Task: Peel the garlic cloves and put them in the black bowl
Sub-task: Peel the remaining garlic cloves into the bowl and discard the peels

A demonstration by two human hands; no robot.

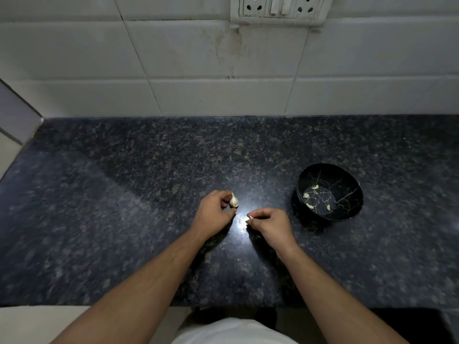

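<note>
Near the counter's [149,170] front edge, the left hand [214,214] gripped the garlic [233,201] while the right hand [269,225] pinched a pulled-off clove [249,218], probably to peel, with the bowl [347,214] close by on the right for drops.

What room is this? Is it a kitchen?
Most likely a kitchen. There's a dark speckled stone counter against a white tiled wall with a power socket, and someone is peeling garlic beside a black bowl.
</note>
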